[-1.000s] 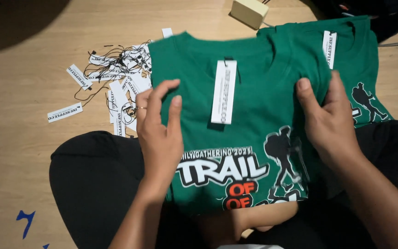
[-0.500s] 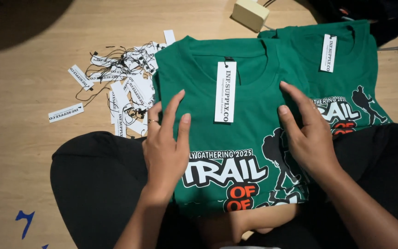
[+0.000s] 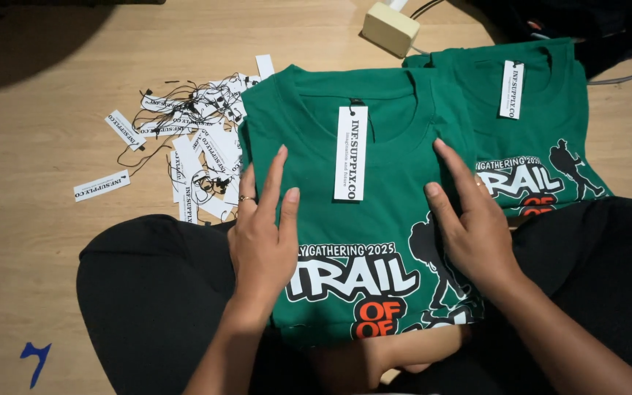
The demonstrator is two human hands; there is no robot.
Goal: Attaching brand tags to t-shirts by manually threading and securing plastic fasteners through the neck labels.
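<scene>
Flat palms, no pinch at all: the left hand (image 3: 261, 238) lies open on the left half of the folded green T-shirt (image 3: 374, 219), fingers spread and pointing up toward the collar; the right hand (image 3: 477, 227) presses open-handed on the right edge, fingertips just past the fold; neither hand closes round anything. The shirt rests across the person's lap on black trousers (image 3: 148, 292), its upper part lying on the wooden floor (image 3: 53, 132); a long white hang tag (image 3: 350, 153) hangs from the neck, lying between the two hands. Judging by how it drapes, this is light, soft knit; it will sag and lose its fold if lifted by one corner, so the folded side edges under both palms look like the sound places to take hold, one hand each side; the printed chest is probably a touch stiffer and tackier than the plain cloth. A second green T-shirt (image 3: 543, 132) lies just beside it to the right, partly tucked under; a heap of loose white tags with black strings (image 3: 192, 153) is scattered at the left, near the left hand; a small beige box (image 3: 390, 29) sits beyond the collar.
</scene>
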